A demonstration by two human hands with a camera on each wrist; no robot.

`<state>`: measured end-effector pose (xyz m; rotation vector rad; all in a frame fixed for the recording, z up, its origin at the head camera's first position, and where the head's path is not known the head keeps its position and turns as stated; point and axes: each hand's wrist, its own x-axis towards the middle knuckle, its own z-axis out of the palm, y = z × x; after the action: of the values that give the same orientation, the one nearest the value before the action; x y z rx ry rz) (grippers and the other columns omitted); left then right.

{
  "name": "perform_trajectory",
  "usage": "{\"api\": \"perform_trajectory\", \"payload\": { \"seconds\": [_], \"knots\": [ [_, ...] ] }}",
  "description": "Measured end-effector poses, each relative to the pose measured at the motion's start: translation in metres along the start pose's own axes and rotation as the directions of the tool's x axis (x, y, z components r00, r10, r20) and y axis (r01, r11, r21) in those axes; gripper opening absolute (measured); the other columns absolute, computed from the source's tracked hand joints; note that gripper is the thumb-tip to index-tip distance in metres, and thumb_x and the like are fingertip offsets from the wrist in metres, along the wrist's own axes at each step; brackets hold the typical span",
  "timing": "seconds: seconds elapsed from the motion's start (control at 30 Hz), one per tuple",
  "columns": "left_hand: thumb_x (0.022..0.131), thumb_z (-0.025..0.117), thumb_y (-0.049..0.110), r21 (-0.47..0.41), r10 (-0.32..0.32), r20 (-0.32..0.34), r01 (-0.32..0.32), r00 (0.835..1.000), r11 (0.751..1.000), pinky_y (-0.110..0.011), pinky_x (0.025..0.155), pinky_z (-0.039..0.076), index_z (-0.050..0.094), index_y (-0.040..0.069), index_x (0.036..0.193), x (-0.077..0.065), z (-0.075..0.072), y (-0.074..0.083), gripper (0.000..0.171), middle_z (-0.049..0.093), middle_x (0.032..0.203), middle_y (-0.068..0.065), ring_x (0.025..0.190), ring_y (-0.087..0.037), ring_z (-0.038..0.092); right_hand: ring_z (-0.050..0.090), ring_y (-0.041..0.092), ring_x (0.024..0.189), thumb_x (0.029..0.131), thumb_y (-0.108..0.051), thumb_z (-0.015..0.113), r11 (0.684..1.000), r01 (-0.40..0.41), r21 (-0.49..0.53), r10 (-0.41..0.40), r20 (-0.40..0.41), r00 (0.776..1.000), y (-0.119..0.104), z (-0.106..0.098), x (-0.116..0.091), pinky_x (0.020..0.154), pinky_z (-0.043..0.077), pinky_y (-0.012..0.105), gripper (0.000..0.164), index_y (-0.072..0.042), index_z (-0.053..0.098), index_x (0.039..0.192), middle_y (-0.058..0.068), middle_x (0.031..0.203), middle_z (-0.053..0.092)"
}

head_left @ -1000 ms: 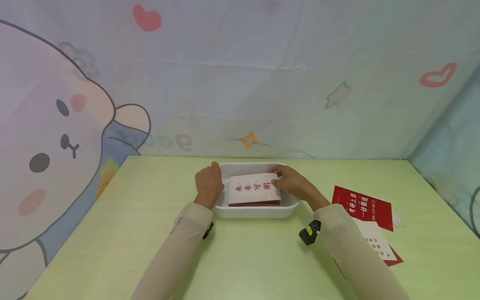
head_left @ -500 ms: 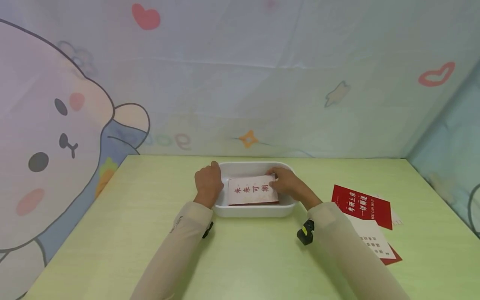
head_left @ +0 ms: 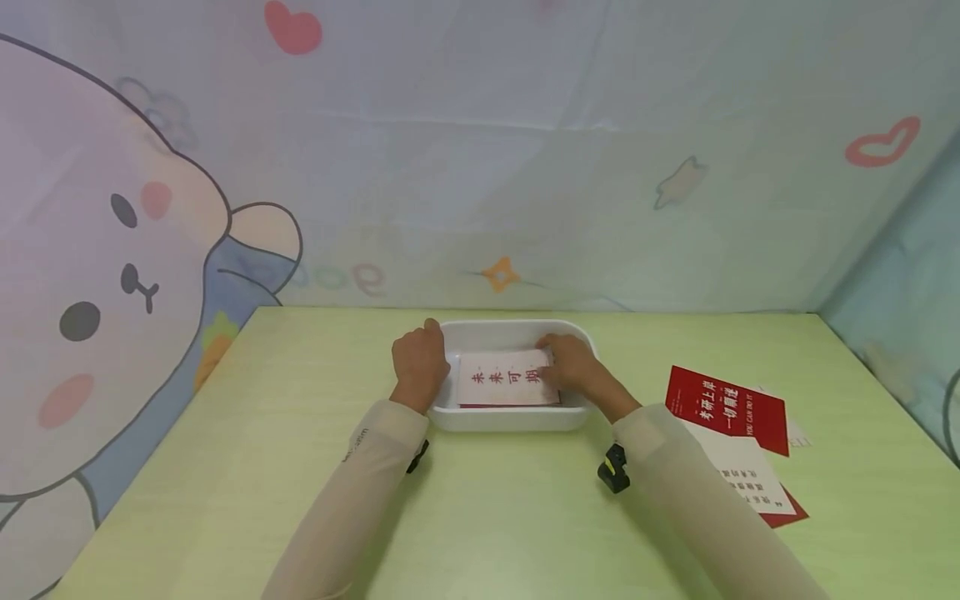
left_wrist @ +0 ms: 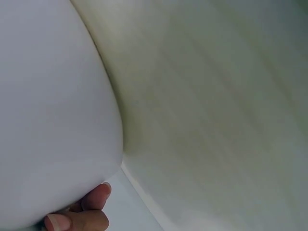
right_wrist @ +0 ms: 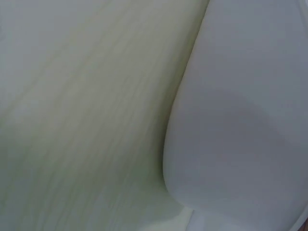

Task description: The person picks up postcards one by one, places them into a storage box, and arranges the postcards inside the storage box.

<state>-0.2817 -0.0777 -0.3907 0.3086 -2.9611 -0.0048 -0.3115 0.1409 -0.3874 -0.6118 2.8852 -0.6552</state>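
A white rectangular tub (head_left: 517, 422) with rounded corners stands on the table. My left hand (head_left: 420, 364) grips its left rim; curled fingertips (left_wrist: 94, 198) show against the wall of the tub (left_wrist: 53, 110) in the left wrist view. Inside lies a pale card (head_left: 491, 385) with red Chinese characters, flat over red cards whose edge peeks out at the front. My right hand (head_left: 576, 367) reaches over the tub's right end and pinches the card's right edge, thumb on top. The right wrist view has mostly the outer wall of the tub (right_wrist: 236, 125).
To the right of the tub, a red card (head_left: 731, 410) with white lettering and a white printed card (head_left: 753, 475) lie overlapping, with more red beneath. My right sleeve (head_left: 690, 483) covers part of them. A patterned cloth (head_left: 480, 167) hangs behind the pale green table (head_left: 517, 517).
The pale card has come down flatter onto the red cards in the tub, my right hand lowering slightly with it. My left hand keeps its grip on the rim.
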Motion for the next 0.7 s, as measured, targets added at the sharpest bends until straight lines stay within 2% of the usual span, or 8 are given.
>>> {"api": "perform_trajectory", "payload": {
  "seconds": [0.13,0.37,0.7],
  "knots": [
    [0.088,0.069,0.020,0.009,0.000,0.006,0.000,1.000,1.000,-0.030,0.059,0.053,0.055,0.004,0.103,0.0002,0.0002,-0.0006,0.026,0.068,0.079,-0.011,0.061,-0.016,0.057,0.058,0.033,0.107,0.088,-0.013,0.066,1.000,-0.008,0.003,0.008,-0.012,1.000,0.0010,0.0023,0.0012,0.099,0.046,0.045,0.048,0.008,0.053,0.130,0.026,0.121,0.063],
    [0.088,0.068,0.020,0.010,-0.002,0.009,0.002,1.000,1.000,-0.031,0.060,0.054,0.055,0.004,0.106,0.0012,0.0035,-0.0003,0.028,0.068,0.080,-0.011,0.062,-0.017,0.058,0.053,0.039,0.118,0.088,-0.014,0.068,1.000,-0.021,-0.008,0.021,-0.038,0.999,-0.0018,0.0034,-0.0024,0.106,0.041,0.047,0.049,0.009,0.053,0.128,0.027,0.122,0.061],
    [0.089,0.068,0.021,0.006,-0.010,0.018,0.010,1.000,1.000,-0.032,0.061,0.054,0.055,0.003,0.108,-0.0005,0.0024,-0.0040,0.029,0.069,0.082,-0.011,0.064,-0.018,0.060,0.055,0.040,0.120,0.086,-0.016,0.072,0.999,-0.032,-0.034,0.030,-0.044,0.999,-0.0083,0.0037,-0.0034,0.108,0.041,0.046,0.051,0.010,0.055,0.126,0.027,0.123,0.062]
  ]
}}
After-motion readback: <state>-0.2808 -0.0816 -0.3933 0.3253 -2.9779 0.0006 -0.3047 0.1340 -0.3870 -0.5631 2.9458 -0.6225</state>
